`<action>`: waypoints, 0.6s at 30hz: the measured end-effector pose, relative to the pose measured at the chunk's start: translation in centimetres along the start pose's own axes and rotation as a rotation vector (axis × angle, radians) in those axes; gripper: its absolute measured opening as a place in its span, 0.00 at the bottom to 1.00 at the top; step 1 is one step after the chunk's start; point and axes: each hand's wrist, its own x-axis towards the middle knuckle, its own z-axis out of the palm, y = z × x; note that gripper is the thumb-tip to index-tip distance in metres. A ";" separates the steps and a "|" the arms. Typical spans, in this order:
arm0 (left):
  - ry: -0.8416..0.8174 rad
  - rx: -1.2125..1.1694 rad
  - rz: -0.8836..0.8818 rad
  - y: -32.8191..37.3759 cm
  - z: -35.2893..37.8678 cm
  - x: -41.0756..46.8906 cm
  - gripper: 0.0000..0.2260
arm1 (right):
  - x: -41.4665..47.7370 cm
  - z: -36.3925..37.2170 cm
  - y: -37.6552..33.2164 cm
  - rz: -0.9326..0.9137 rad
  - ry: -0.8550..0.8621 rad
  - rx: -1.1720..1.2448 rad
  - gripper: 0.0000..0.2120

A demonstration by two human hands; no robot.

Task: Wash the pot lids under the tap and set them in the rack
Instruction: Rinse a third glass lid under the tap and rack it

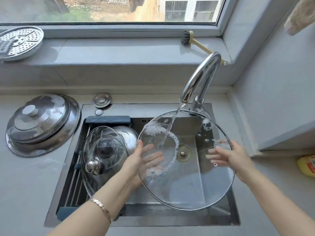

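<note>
Glass lid (pixel 187 176), the big round one with a thin steel rim, sits tilted between my two hands over the sink (pixel 219 217), its far edge at twelve o'clock under the tap (pixel 199 79), whose stream strikes the upper left of the pane. Suds cling in a ring there and in spots near the right rim. My left hand (pixel 144 160) is spread flat under the glass at nine o'clock; my right hand (pixel 228 155) clasps the rim at three o'clock, fingers showing through the pane. So each grip is closed on the lid.

The rack (pixel 109 119) lies at nine o'clock, just beside my left hand, already carrying a smaller glass lid (pixel 102 160) with a steel knob, leaning on a steel one. I judge the lid must swing leftward, edge-on. On the table at ten o'clock a domed steel lid (pixel 40 123) rests unwashed.
</note>
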 end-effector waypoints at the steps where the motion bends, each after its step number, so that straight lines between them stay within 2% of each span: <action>1: 0.022 0.008 0.045 -0.1 0.0 -0.1 0.23 | 0.2 0.6 0.6 -0.056 0.080 -0.169 0.08; 3: 0.061 0.048 0.115 -0.2 0.1 -0.3 0.22 | 0.9 1.9 1.7 -0.222 0.263 -0.741 0.23; 4: 0.065 0.077 0.144 -0.1 0.3 -0.5 0.21 | 0.9 2.9 1.9 -0.316 0.289 -0.979 0.29; 6: 0.058 0.114 0.178 -0.1 1.1 -0.8 0.21 | 1.3 5.7 2.0 -0.470 0.187 -1.191 0.34; 10: 0.080 0.165 0.221 -0.1 3.0 -1.2 0.19 | 1.7 11.2 1.1 -0.765 -0.030 -1.110 0.41; 13: 0.123 0.174 0.238 0.7 3.2 -1.6 0.18 | 0.4 12.5 1.4 -0.936 -0.315 -1.149 0.36; 14: 0.135 0.167 0.243 1.0 3.1 -1.8 0.17 | 0.2 12.3 1.8 -1.008 -0.344 -1.190 0.35; 16: 0.142 0.191 0.245 1.2 2.8 -2.2 0.18 | 1.1 11.4 1.7 -1.033 -0.260 -1.238 0.36; 18: 0.139 0.225 0.244 1.3 2.8 -2.4 0.18 | 2.1 11.0 0.7 -0.857 -0.134 -1.227 0.39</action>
